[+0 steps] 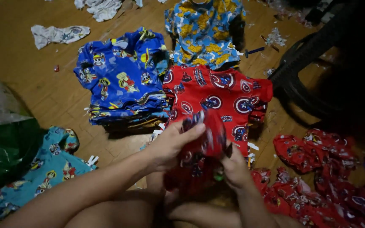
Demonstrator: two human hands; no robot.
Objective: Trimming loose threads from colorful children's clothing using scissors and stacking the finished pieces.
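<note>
In hand: a red printed garment (203, 143) is being gripped by left hand (172, 143) and right hand (233, 166).
Done: folded stacks (123, 84) are lying at 12 o'clock.
Left: loose red garments (317, 177) are waiting at 3 o'clock.

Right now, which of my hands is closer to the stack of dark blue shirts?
Left. The left hand grips the red garment just below the stack of dark blue shirts; the right hand holds it farther right.
</note>
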